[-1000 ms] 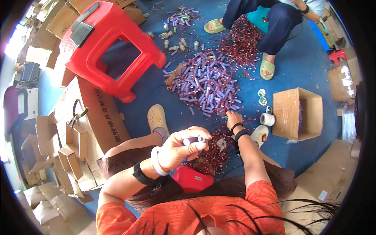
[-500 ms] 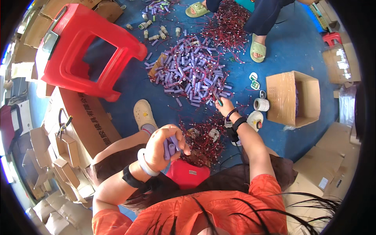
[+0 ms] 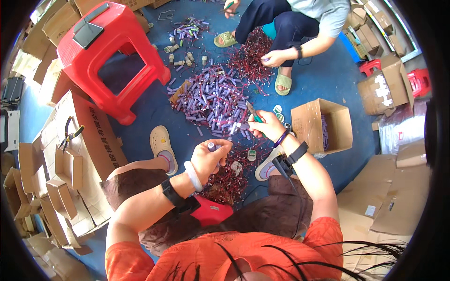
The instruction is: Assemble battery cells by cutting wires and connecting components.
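My left hand [image 3: 209, 158] is closed around a few purple cylindrical battery cells [image 3: 213, 146], their ends showing between the fingers. In my right hand [image 3: 268, 127] are green-handled pliers [image 3: 253, 114], jaws pointing away from me. A pale-ended cell [image 3: 242, 126] lies at that hand's fingertips; whether it is gripped, I cannot tell. Beyond both hands spreads a heap of purple cells [image 3: 206, 96] tangled with red wires. Below them, between my feet, is a pile of red wire scraps [image 3: 227, 183].
A red plastic stool [image 3: 86, 63] carrying a phone [image 3: 88, 35] stands at far left. An open cardboard box [image 3: 305, 126] holding purple cells is at right. Across the heap, another person's hand [image 3: 274, 58] reaches over a second red wire pile [image 3: 251, 49]; their other hand [image 3: 230, 8] holds a green-handled tool.
My left hand has moved forward and right. My right hand has come nearer to it, with the pliers now showing clearly. The other person's hands have come into view.
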{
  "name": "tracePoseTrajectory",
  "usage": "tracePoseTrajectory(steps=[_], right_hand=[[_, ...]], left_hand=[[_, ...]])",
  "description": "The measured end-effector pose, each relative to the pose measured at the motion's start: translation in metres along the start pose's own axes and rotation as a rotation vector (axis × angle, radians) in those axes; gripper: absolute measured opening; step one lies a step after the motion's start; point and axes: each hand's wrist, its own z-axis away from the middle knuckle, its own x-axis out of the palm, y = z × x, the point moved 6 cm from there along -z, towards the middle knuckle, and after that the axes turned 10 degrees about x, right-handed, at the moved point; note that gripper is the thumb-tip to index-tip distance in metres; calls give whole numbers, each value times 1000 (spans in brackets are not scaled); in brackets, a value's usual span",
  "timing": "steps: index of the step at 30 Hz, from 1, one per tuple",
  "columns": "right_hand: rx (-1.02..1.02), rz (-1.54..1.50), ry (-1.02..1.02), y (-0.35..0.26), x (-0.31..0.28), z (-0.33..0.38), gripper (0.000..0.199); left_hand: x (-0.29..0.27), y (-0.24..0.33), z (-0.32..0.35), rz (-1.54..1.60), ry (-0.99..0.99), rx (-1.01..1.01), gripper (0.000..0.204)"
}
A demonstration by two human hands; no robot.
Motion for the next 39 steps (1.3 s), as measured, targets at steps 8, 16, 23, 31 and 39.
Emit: tracePoseTrajectory(steps=[8, 16, 23, 31, 39], right_hand=[[-120, -122, -129, -65, 58, 99, 12], [-506, 83, 178, -65, 50, 132, 24], [-639, 953, 547, -73, 38, 143, 42], [-773, 914, 555, -72, 49, 149, 42], [-826, 951, 577, -74, 54, 151, 39]], left_hand=[[17, 26, 12, 47, 20, 287, 36], [21, 43, 17, -325, -216, 654, 26], [17, 42, 21, -345, -264, 499, 31], [23, 45, 24, -496, -217, 497, 22], [23, 50, 26, -571, -205, 548, 24]])
